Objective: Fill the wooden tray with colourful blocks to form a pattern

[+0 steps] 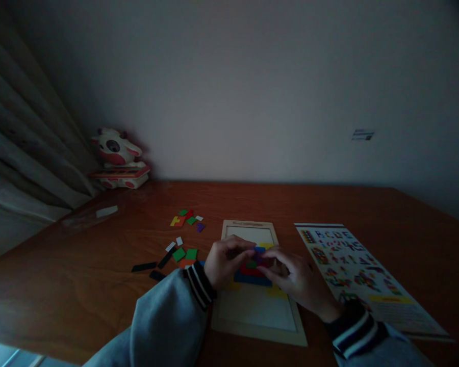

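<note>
A wooden-framed puzzle board (258, 334) lies on the table with coloured flat pieces in its middle. Among them are a blue piece (253, 280) along the bottom, yellow pieces at the corners, and red and green ones higher up. My left hand (226, 260) reaches over the board's left side, thumb and forefinger closed at a small purple puzzle piece (259, 258). From the right, my right hand (296, 275) curls its fingertips against the same piece. Fingers partly cover the pieces beneath them.
Loose coloured pieces, including a green square (192, 254) and a black strip (144, 266), lie left of the board. A printed pattern sheet (367, 275) rests to the right. A cow-shaped toy (118, 158) stands at the back left beside a curtain (26, 132).
</note>
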`<act>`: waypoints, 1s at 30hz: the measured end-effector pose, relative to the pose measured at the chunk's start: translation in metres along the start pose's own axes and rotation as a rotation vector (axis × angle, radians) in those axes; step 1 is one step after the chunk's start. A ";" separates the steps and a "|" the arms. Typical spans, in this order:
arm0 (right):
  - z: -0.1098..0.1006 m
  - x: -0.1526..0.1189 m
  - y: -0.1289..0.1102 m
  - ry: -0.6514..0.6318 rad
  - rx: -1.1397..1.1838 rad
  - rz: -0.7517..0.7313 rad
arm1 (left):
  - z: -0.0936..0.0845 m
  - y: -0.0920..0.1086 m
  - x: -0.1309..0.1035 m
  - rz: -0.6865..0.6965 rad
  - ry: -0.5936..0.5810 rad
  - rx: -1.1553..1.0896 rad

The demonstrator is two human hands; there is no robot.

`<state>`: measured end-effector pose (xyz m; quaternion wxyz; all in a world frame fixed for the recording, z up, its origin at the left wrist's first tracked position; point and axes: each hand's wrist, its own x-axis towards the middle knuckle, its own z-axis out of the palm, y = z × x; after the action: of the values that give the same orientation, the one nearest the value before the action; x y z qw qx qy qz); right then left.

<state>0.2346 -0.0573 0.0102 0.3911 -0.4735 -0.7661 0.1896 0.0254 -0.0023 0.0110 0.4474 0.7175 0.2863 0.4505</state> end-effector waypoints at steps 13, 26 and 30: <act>-0.013 -0.002 0.038 0.278 0.053 0.100 | -0.016 -0.012 0.005 -0.109 0.153 0.056; -0.025 -0.012 0.049 0.163 -0.387 -0.204 | -0.032 -0.024 0.010 -0.161 0.377 0.031; -0.025 -0.012 0.046 0.084 -0.417 -0.238 | -0.032 -0.027 0.008 -0.183 0.314 0.124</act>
<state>0.2831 -0.0481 -0.0096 0.3361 -0.4578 -0.8221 -0.0398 -0.0001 0.0286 -0.0043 0.3914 0.6354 0.4438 0.4960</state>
